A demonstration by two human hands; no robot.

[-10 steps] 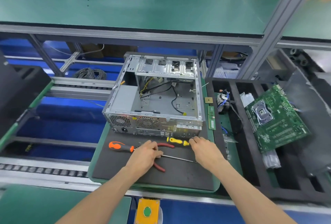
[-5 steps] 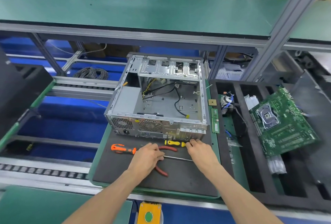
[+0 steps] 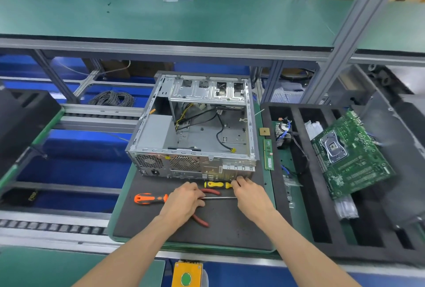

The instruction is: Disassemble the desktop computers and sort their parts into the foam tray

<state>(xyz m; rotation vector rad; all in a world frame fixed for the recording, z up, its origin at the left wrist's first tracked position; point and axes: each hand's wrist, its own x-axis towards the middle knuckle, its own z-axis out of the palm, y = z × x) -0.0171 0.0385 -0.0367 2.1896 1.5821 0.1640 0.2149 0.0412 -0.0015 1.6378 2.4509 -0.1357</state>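
An open, mostly stripped desktop case (image 3: 195,130) stands on a black mat (image 3: 230,229). In front of it lie an orange screwdriver (image 3: 149,198), a yellow screwdriver (image 3: 216,185) and red pliers (image 3: 202,220). My left hand (image 3: 186,201) lies over the pliers' head, its fingers and thumb curled round the orange screwdriver's shaft. My right hand (image 3: 249,192) has bent fingertips at the yellow screwdriver's front end, against the case's lower rear corner. To the right, the black foam tray (image 3: 301,194) holds a green motherboard (image 3: 349,155) and a cooler with cables (image 3: 284,130).
A memory stick (image 3: 268,154) and a small square chip (image 3: 263,131) lie between case and tray. Loose black and yellow cables stay inside the case. A green shelf (image 3: 161,18) spans overhead. Roller conveyor rails (image 3: 53,224) run at the left, and a yellow button box (image 3: 186,275) sits at the front edge.
Both hands stay almost in place over the tools. My right fingertips have edged slightly closer to the case's rear corner.
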